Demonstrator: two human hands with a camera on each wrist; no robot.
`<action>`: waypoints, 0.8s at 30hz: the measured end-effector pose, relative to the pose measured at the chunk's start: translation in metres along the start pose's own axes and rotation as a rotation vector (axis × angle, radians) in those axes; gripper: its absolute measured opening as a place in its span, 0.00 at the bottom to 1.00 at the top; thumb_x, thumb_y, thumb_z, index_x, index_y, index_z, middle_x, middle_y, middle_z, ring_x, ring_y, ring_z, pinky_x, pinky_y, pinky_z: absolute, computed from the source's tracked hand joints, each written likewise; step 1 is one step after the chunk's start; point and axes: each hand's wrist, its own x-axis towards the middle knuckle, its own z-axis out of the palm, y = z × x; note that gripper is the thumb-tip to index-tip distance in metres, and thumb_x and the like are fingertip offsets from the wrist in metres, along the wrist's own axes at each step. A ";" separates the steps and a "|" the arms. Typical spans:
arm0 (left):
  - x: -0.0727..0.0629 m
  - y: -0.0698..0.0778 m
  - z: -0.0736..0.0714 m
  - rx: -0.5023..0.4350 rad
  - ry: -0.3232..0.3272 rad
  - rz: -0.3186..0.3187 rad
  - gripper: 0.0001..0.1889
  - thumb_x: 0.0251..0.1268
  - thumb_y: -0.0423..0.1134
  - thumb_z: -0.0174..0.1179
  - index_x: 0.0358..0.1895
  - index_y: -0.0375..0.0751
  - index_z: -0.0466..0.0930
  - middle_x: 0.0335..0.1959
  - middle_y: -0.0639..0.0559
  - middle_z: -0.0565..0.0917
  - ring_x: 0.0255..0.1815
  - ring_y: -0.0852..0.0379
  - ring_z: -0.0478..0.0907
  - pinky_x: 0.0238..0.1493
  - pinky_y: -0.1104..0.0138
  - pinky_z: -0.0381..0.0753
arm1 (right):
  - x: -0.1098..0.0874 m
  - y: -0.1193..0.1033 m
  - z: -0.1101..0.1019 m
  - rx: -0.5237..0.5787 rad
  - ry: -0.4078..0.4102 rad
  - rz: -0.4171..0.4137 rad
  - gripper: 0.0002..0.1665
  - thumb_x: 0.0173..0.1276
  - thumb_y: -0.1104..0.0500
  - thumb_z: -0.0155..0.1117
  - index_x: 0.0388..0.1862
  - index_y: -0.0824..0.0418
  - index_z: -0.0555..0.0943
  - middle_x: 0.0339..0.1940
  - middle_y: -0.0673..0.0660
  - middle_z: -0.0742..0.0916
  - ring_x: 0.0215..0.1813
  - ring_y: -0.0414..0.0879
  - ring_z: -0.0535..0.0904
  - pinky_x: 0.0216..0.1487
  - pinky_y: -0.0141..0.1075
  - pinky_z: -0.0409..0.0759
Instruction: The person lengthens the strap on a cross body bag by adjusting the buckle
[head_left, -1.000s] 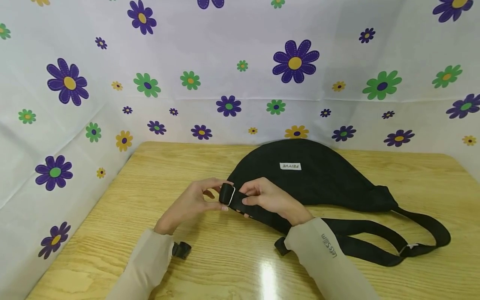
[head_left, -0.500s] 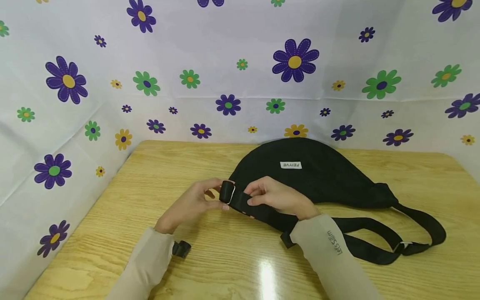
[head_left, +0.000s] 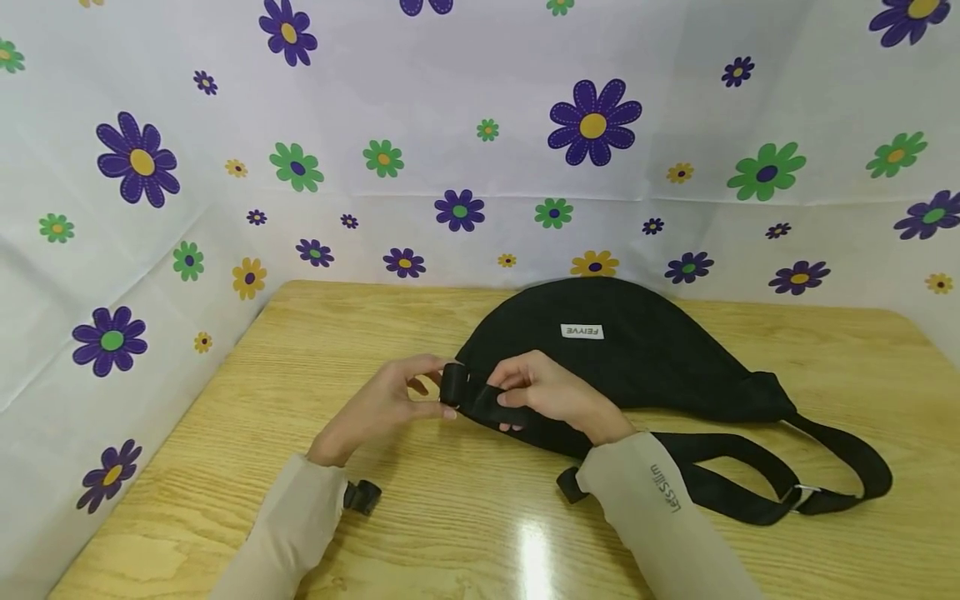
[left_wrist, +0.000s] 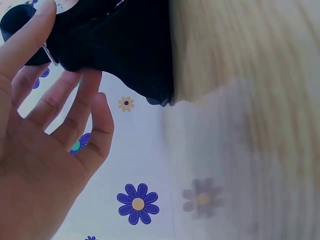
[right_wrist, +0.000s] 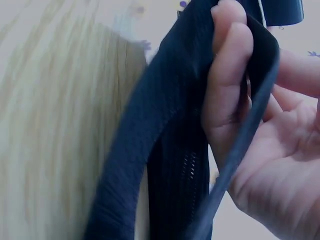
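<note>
A black waist bag (head_left: 637, 358) with a white label lies near the back of the table. At its left end my left hand (head_left: 393, 404) pinches a loop of black strap (head_left: 453, 384) between thumb and fingers. In the left wrist view, a metal slider (left_wrist: 50, 54) shows beside that loop, under the thumb. Just to the right, my right hand (head_left: 551, 387) pinches the strap leading out of the loop. The right wrist view shows the webbing (right_wrist: 245, 145) folded round its fingertips, with a second length of webbing (right_wrist: 130, 135) hanging alongside.
Past the right forearm, the bag's long strap (head_left: 855, 458) curls over the wooden table (head_left: 300, 333), with another metal slider (head_left: 806, 497) on it. A small black device (head_left: 365, 497) sits at each wrist. A white flowered cloth (head_left: 337, 108) hangs behind the table.
My right hand has shifted slightly right along the strap. The strap between the hands has turned, and the slider at the left loop shows less in the head view. My left hand stays put.
</note>
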 end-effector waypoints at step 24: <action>0.002 0.003 0.002 0.015 0.005 0.022 0.18 0.58 0.30 0.74 0.52 0.37 0.85 0.47 0.53 0.87 0.47 0.53 0.80 0.48 0.55 0.78 | 0.001 -0.001 0.002 -0.029 -0.049 0.089 0.09 0.72 0.71 0.58 0.48 0.74 0.80 0.23 0.50 0.82 0.17 0.37 0.71 0.25 0.27 0.72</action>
